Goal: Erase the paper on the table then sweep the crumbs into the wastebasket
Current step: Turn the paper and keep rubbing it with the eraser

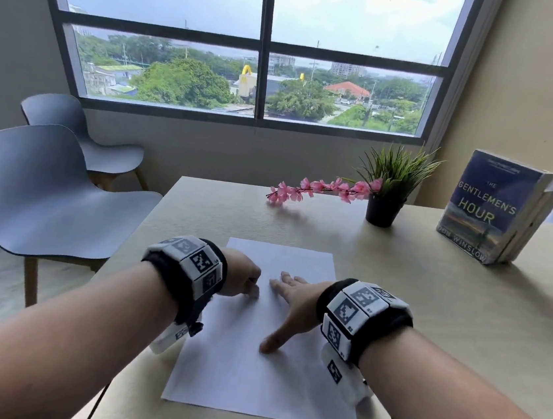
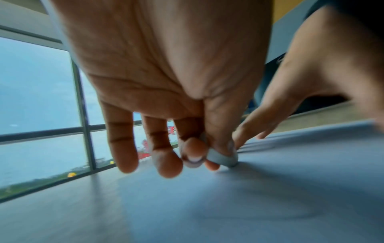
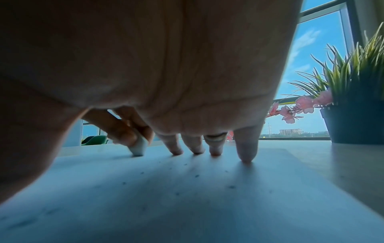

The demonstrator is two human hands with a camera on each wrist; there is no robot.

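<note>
Paper (image 1: pixel 270 374) first, since it's the whole job: one white sheet lying flat on the table (image 1: pixel 445 314), long side running away from the person toward the window (image 1: pixel 262 46), right in front of them. Both hands are on its far half. Right hand (image 1: pixel 295 301) is spread flat with straight fingers, tips pressing the sheet to pin it. Left hand (image 1: pixel 243 279) sits just to its left, fingers curled and pinching a small white eraser (image 2: pixel 223 158) between thumb and fingertip, its bottom edge touching the sheet. So the eraser hand is the nearer one to any marks on the left, and the near half of the sheet toward the person is uncovered.

From the right wrist view you can see dark crumbs (image 3: pixel 196 176) scattered on the sheet under the palm, so I'd guess erasing is well underway. Can't spot a wastebasket anywhere.

Rest of the room: pale wood tabletop, two grey chairs (image 1: pixel 47 183) off to the left, a book (image 1: pixel 495 210) standing at the far right, a potted plant (image 1: pixel 391 188) with a pink flower sprig (image 1: pixel 319 188).
</note>
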